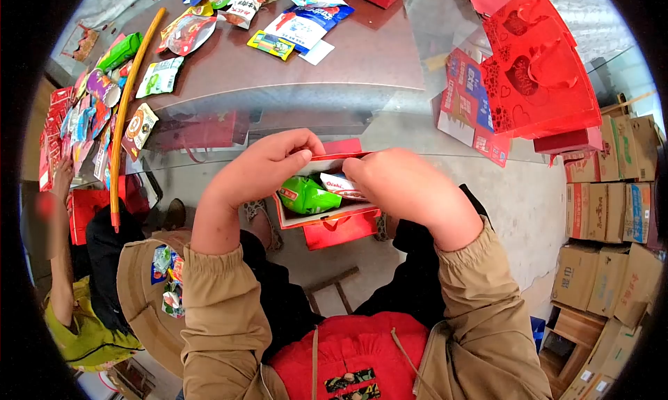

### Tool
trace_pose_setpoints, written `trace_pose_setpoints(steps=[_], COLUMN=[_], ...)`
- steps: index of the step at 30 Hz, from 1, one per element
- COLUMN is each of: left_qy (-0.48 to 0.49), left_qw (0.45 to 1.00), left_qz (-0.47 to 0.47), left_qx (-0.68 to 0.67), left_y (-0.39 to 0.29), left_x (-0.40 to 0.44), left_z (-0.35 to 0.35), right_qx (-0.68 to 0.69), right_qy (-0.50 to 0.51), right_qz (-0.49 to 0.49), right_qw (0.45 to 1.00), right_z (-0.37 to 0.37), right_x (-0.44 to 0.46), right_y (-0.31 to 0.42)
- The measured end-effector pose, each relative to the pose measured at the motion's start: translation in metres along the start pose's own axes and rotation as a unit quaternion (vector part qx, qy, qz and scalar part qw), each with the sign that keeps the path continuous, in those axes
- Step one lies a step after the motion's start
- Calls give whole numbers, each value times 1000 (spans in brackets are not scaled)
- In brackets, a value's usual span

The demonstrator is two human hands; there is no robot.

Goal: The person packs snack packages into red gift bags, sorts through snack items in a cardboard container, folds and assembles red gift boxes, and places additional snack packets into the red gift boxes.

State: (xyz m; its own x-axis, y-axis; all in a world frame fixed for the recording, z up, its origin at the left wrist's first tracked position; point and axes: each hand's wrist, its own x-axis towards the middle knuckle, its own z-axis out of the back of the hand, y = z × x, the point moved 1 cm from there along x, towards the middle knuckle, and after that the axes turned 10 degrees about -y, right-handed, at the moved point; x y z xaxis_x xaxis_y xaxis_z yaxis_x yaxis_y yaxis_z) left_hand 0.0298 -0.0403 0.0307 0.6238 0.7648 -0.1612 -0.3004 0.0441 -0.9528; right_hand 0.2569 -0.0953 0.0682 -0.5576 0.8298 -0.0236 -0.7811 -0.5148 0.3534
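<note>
Held between my hands above my lap is a red gift box (351, 209) with its top open and pale inner walls. Inside lie a green snack packet (306, 195) and a white and red packet marked Oishi (339, 185). My left hand (278, 160) is closed, its fingers curled at the far left rim. At the far right rim, my right hand (390, 177) is closed too, close beside the Oishi packet. Its fingertips are partly hidden. A shiny red flap (339, 234) hangs below the near side of the box.
Snack packets (299, 27) lie on the glass-topped table (348, 66). An orange pole (136, 87) crosses its left side. Red gift bags (539, 73) stand at the right. Cardboard boxes (595, 212) are stacked beyond. Another person's arm (62, 261) reaches in at left, near a carton (142, 281) of packets.
</note>
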Motion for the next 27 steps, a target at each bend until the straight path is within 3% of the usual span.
trace_pose_setpoints(steps=[9,15,18,21,24,27], left_qy=[17,12,0,-3,-11,-10], left_qw=[1000,1000,999,997,996,993], left_qz=[-2,-13,-11,5,8,46], left_qx=[-6,-8,-36,-83,-87,-110], left_y=[0,4,6,9,8,4], left_x=[0,-3,-4,-4,-2,-2], left_z=[1,3,2,0,1,5], right_qx=[0,9,116,227,346,304], right_qy=[109,131,6,-194,-246,-247], right_qz=[-35,-47,11,-62,-151,-165], right_qw=[993,990,993,952,893,905], right_z=[-36,-26,6,26,20,8], right_x=[20,16,8,3,4,8], right_y=[2,3,1,-7,-33,-53])
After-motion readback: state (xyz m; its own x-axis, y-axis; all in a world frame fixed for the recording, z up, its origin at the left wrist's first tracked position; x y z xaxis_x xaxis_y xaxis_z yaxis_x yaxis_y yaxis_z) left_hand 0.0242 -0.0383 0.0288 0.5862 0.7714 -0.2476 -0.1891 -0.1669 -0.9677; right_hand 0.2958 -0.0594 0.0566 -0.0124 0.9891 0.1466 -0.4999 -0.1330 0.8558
